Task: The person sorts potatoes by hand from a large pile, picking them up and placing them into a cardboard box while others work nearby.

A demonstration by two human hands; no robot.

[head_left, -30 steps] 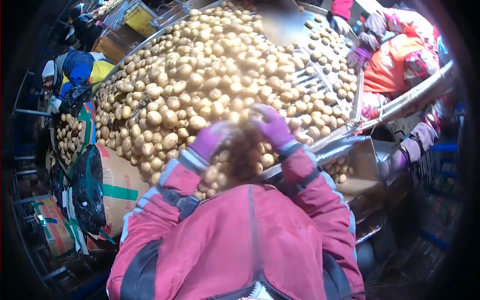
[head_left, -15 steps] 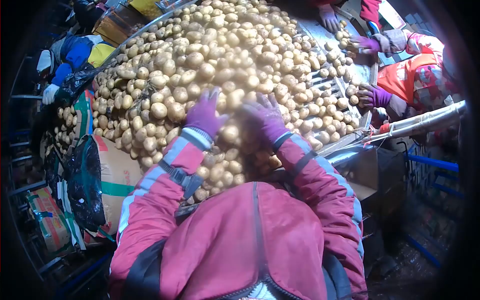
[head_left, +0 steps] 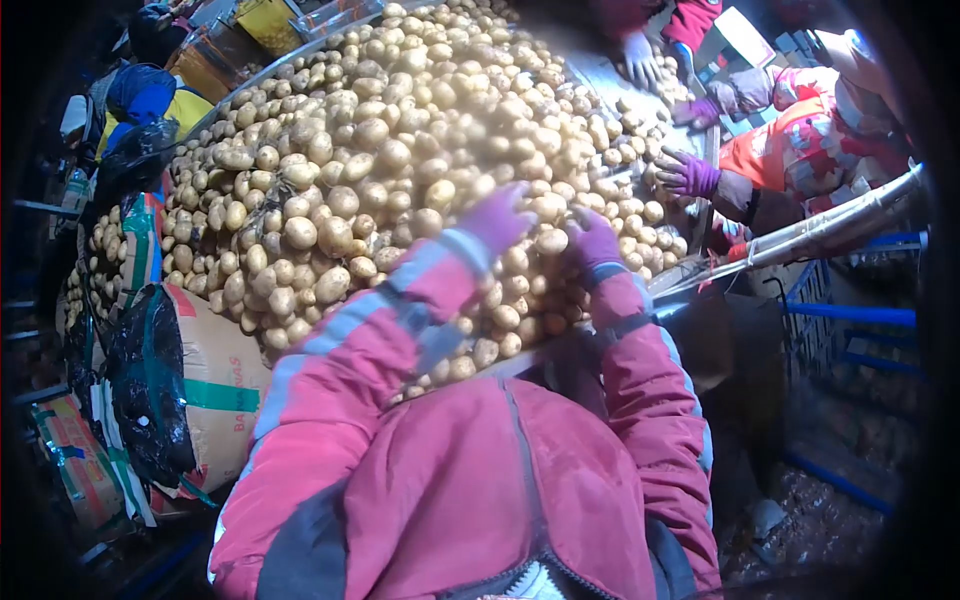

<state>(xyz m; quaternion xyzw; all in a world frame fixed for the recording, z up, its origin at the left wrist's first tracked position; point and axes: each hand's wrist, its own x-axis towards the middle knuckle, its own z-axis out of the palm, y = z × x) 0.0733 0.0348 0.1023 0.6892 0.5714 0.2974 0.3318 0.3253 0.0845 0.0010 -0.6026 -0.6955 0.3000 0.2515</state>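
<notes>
A large heap of potatoes (head_left: 340, 190) fills the middle of the view. My left hand (head_left: 497, 218), in a purple glove, reaches over the near part of the heap, its fingers apart over the potatoes and slightly blurred. To its right is my right hand (head_left: 595, 238), also gloved in purple, close against potatoes at the heap's right side. Its fingers are partly bent and blurred, and whether a potato is in them is not clear.
A taped cardboard box (head_left: 222, 385) stands at the left. Co-workers' gloved hands (head_left: 688, 174) are at the metal chute (head_left: 590, 70), upper right. Another person (head_left: 150, 105) is at the upper left. A wrapped pole (head_left: 840, 222) juts in from the right.
My left hand has moved right across the heap. My right hand has shifted right and a little down. The view has shifted, and a co-worker's gloved hand has spread at the right.
</notes>
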